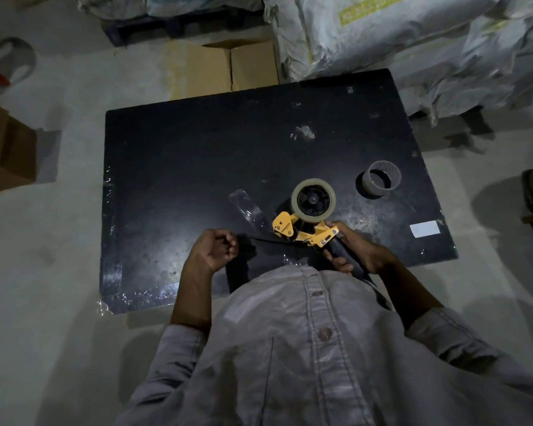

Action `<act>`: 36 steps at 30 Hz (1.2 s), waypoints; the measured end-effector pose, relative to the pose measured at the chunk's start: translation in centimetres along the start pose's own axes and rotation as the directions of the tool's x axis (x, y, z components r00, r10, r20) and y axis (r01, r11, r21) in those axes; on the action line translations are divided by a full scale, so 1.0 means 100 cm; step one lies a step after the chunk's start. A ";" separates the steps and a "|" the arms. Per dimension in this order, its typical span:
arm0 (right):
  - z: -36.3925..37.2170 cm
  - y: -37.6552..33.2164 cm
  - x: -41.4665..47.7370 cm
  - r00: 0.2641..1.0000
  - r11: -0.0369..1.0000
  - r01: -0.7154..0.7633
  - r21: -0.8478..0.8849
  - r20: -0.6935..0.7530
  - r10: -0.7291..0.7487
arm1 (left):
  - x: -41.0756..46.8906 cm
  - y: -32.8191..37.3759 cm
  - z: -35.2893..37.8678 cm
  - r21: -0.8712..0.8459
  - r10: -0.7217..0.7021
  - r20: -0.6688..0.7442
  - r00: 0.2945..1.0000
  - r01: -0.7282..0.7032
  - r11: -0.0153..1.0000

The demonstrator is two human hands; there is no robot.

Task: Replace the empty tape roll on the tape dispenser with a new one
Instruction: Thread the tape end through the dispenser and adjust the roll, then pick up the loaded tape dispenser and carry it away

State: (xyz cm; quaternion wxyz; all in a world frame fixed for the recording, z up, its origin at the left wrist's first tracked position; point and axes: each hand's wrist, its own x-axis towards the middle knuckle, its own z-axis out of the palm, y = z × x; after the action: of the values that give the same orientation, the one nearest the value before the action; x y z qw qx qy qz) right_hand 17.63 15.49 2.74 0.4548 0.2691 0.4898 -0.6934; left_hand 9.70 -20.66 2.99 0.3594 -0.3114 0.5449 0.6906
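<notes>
A black tabletop [182,155] fills mid-frame over a pale concrete floor [59,241], with a cardboard box [228,69] and sacks [397,35] along the top. At lower centre, the right hand [357,250] grasps the yellow tape dispenser [305,233], which carries the new roll [296,198]. The left hand [214,247], fingers curled, pinches a tape strip [268,240]. The empty core [388,170] stands to the right.

on the black flat desk [197,167], the yellow metal tape dispenser [305,233] was near the front edge, in the right grip [354,252], with the beige tape roll [313,199] mounted on it. a thin tape strand [256,239] ran from it left to the left grip [216,247]. the grey cardboard empty core [379,179] stood behind and to the right, apart. a white paper label [424,229] lay farther right. a brown cardboard box [228,69] stood behind the desk.
</notes>
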 end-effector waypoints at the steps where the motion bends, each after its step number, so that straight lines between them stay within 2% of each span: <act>1: -0.005 0.004 -0.001 1.000 0.999 0.005 -0.034 -0.025 -0.006 | 0.018 0.012 0.000 0.035 -0.064 -0.004 0.998 0.064 0.997; 2: -0.006 0.006 -0.003 0.998 0.998 0.014 -0.065 -0.054 -0.018 | 0.037 0.022 -0.002 0.149 -0.098 -0.014 0.995 0.099 0.984; 3: -0.006 0.009 -0.004 0.996 0.995 0.034 -0.091 -0.075 -0.040 | 0.057 0.026 -0.007 0.262 -0.078 -0.007 0.997 0.077 0.962; 5: -0.006 0.016 -0.006 0.988 0.990 0.090 -0.107 -0.114 -0.102 | 0.070 0.030 -0.012 0.524 0.007 0.052 0.999 -0.033 0.851; 8: -0.001 0.027 -0.007 0.964 0.977 0.186 -0.102 -0.175 -0.202 | 0.076 0.050 -0.003 0.758 0.111 0.175 0.978 -0.206 0.619; 11: -0.003 0.038 -0.001 0.934 0.962 0.227 -0.149 -0.247 -0.258 | 0.088 0.067 0.011 0.891 0.171 0.283 0.944 -0.325 0.319; 14: -0.006 0.047 0.003 0.893 0.951 0.273 -0.142 -0.331 -0.306 | 0.098 0.078 0.025 0.910 0.189 0.379 0.906 -0.402 0.099; 18: 0.001 0.055 0.006 0.825 0.919 0.381 -0.102 -0.412 -0.388 | 0.110 0.086 0.044 0.894 0.268 0.446 0.854 -0.440 -0.085; 20: 0.004 0.056 0.009 0.786 0.907 0.396 -0.142 -0.459 -0.414 | 0.115 0.088 0.058 0.878 0.320 0.478 0.818 -0.442 -0.182; 23: 0.009 0.056 0.014 0.751 0.889 0.368 -0.272 -0.477 -0.457 | 0.124 0.089 0.072 0.847 0.365 0.523 0.771 -0.419 -0.329; 27: 0.012 0.058 0.021 0.749 0.879 0.283 -0.383 -0.484 -0.452 | 0.143 0.085 0.076 0.800 0.388 0.569 0.725 -0.378 -0.466; 29: 0.015 0.058 0.020 0.743 0.877 0.224 -0.424 -0.508 -0.435 | 0.151 0.078 0.074 0.794 0.385 0.563 0.731 -0.350 -0.497; 32: 0.019 0.055 0.019 0.737 0.850 0.132 -0.510 -0.522 -0.428 | 0.159 0.064 0.066 0.853 0.434 0.488 0.757 -0.310 -0.419; 34: 0.019 0.055 0.021 0.727 0.841 0.095 -0.533 -0.540 -0.425 | 0.162 0.064 0.063 0.927 0.511 0.359 0.781 -0.233 -0.295; 36: 0.016 0.056 0.022 0.730 0.846 0.091 -0.525 -0.543 -0.415 | 0.164 0.069 0.061 0.982 0.569 0.189 0.801 -0.160 -0.100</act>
State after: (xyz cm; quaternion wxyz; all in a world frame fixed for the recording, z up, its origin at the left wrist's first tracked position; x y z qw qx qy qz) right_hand 21.79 12.57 -0.94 0.2093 0.2996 0.7982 -0.4789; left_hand -5.29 -13.17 -5.58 0.1757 0.0925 0.9713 0.1311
